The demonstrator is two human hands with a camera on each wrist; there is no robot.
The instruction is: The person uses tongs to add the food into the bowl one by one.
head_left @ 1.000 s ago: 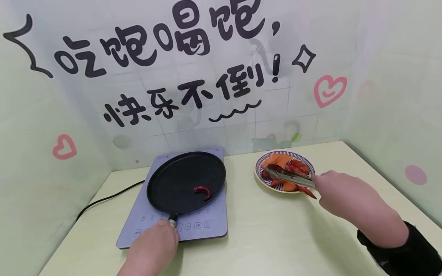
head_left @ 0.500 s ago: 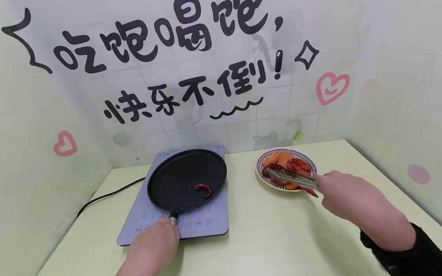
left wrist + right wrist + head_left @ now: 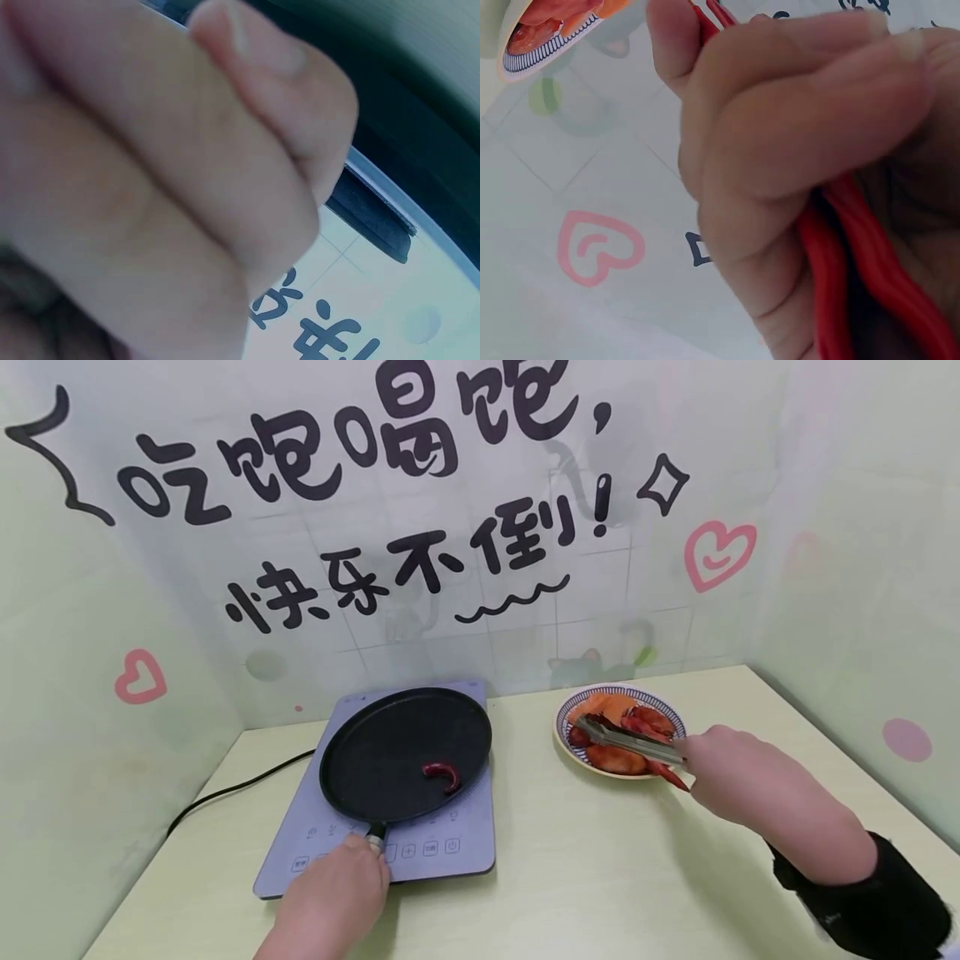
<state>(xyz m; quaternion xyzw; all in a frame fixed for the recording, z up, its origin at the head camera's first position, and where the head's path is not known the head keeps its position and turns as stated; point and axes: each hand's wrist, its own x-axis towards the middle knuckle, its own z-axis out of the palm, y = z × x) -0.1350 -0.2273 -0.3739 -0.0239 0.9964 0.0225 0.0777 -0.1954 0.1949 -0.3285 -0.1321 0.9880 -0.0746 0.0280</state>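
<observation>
My left hand (image 3: 333, 889) grips the handle of a black frying pan (image 3: 397, 752) that sits on the induction cooktop. Curled fingers fill the left wrist view and hide most of that handle. In the pan lies a curved dark red piece of food (image 3: 442, 772). With my right hand (image 3: 757, 785) I hold metal tongs (image 3: 637, 743); their red handles (image 3: 825, 277) run through my curled fingers in the right wrist view. The tong tips are over the food on a patterned plate (image 3: 562, 739), at a dark red piece. A glazed reddish-brown piece (image 3: 617, 760) lies just below the tongs.
The induction cooktop (image 3: 480, 852) stands on the left of a pale table (image 3: 577, 877), its black cord (image 3: 240, 787) running left. Orange slices (image 3: 603, 703) and several red pieces share the plate. Walls with printed lettering (image 3: 427, 560) and hearts enclose the back and sides.
On the plate, the glazed reddish-brown piece shows below the tongs, where an orange piece showed before. The tongs have shifted slightly. My left hand stays on the pan handle.
</observation>
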